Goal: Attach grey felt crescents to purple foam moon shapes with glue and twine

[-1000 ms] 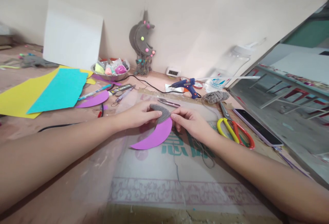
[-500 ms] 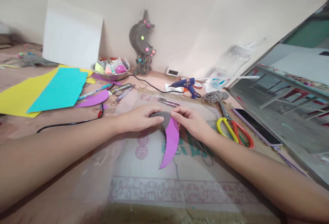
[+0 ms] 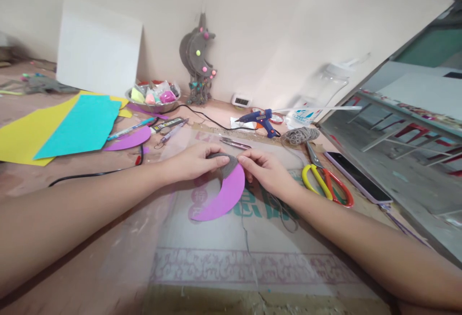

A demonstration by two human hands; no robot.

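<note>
Between my hands is a purple crescent cutout (image 3: 225, 194), its upper end wrapped in grey yarn (image 3: 230, 164). My left hand (image 3: 200, 161) is closed on the wrapped end, thumb lying over the yarn. At the crescent's outer edge, my right hand (image 3: 262, 166) pinches the yarn where the wrapping meets bare purple. The purple tip points down and left, above a printed translucent sheet (image 3: 202, 262). A loose strand of yarn (image 3: 283, 209) trails below my right hand. Beyond, to the right, lies the grey yarn ball (image 3: 301, 135).
Scissors (image 3: 327, 185) and a phone (image 3: 357, 176) lie at right. A blue glue gun (image 3: 263, 120), tweezers (image 3: 235, 144) and a small clock (image 3: 241, 100) sit behind. Coloured sheets (image 3: 77, 129) and a bowl (image 3: 153, 106) are at left. A decorated grey moon (image 3: 198, 55) hangs against the wall.
The crescent has turned, its purple tip swinging left and slightly up, so more of its broad face shows. Both hands keep their grip in nearly the same place.
</note>
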